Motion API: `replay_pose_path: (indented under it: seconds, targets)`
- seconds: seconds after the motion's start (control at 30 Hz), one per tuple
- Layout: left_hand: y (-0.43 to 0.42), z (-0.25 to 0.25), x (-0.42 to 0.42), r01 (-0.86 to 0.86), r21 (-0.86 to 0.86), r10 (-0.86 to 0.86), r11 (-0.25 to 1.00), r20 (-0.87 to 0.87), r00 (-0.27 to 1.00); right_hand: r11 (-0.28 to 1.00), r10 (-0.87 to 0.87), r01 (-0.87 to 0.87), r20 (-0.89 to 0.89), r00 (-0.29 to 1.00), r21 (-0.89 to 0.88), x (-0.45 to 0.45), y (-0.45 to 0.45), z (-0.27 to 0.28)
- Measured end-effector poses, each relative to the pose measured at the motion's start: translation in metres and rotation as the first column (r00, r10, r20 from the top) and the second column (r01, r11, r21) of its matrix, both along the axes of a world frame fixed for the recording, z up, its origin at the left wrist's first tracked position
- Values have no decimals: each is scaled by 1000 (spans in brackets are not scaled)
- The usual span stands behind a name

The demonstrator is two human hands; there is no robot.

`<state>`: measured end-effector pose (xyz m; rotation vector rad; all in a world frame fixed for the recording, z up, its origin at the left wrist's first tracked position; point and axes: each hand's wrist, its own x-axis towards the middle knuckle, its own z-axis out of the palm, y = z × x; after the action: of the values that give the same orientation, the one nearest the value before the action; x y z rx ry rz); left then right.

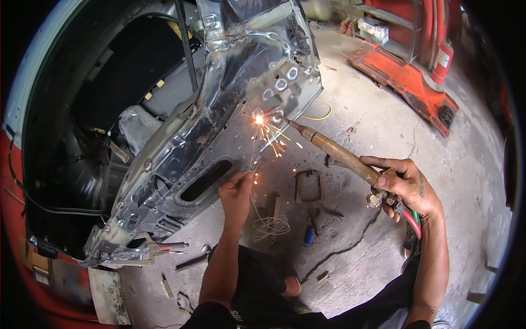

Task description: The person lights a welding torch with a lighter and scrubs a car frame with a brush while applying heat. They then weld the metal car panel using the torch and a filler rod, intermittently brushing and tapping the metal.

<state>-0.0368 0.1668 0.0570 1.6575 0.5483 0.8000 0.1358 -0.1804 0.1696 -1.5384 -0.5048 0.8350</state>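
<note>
My right hand (402, 186) is wrapped round the valve end of a brass torch (339, 152), with a red and a green hose running down from it. The torch tip points left at a bright glowing spot (259, 118) on the bare metal car body panel (219, 123), and sparks fall below it. My left hand (236, 192) pinches a thin wire (252, 156) that runs up to the glowing spot. The wire's loose coil (271, 226) hangs under that hand.
Locking pliers (159, 249) clamp the panel's lower edge. On the floor lie a rusty square frame (308, 186), a blue lighter-like object (309, 237) and metal scraps. An orange panel (405, 82) and a fire extinguisher (442, 63) are at the upper right.
</note>
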Motion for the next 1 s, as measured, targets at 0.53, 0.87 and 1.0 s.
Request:
replay_pose_path:
  seconds: [0.53, 0.87, 1.0]
  targets:
    - [1, 0, 1, 12, -19, -12, 1000, 16, 1000, 1000, 5, -4, -14, 1000, 16, 0, 1, 1]
    - [2, -2, 1, 8, 1, -8, 1000, -2, 1000, 999, 4, -4, -17, 1000, 41, 2, -1, -3]
    - [2, -1, 1, 12, 13, -12, 1000, 0, 1000, 999, 8, -7, -22, 1000, 54, 3, -1, -6]
